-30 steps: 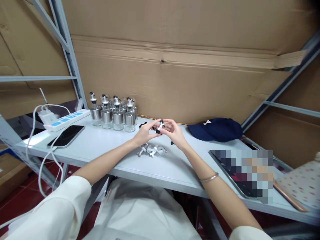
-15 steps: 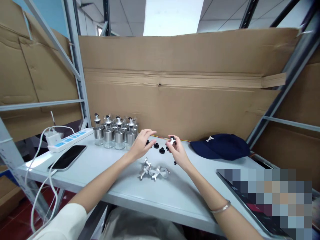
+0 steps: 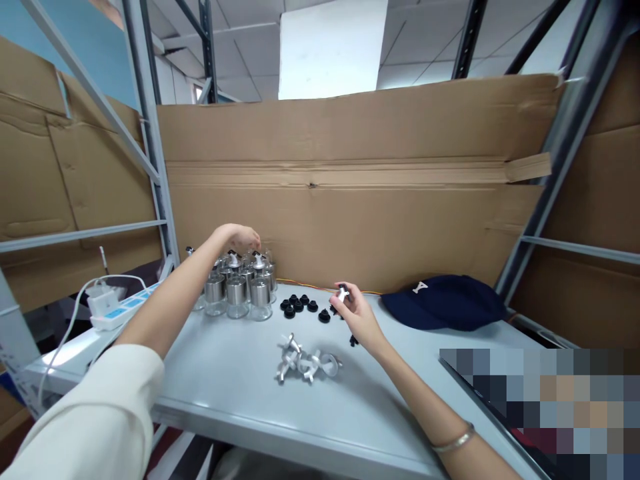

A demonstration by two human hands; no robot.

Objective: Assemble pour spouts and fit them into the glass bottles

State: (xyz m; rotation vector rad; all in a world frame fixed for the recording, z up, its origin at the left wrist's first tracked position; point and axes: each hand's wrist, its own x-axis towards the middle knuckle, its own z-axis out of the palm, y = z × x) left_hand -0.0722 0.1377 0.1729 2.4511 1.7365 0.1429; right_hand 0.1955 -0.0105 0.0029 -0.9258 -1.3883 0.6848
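Spout [image 3: 343, 293] in right hand [image 3: 361, 319], over table [image 3: 240, 380].
Head view: pinched between right thumb and fingers; left hand [image 3: 241, 237] over glass bottles [image 3: 237, 295] at back left, cannot tell if fingers spread or pinching. Between bottles and right hand, black stoppers [image 3: 299, 307]; nearer front edge, loose spouts [image 3: 311, 364] in a clump.

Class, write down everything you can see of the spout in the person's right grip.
The spout is small, with a pale, silvery body and a black top. It may be metal or shiny plastic; I cannot tell which. The right grip pinches it above the table, black part uppermost, in the gap between the bottles and the cap. Fingers partly cover it.
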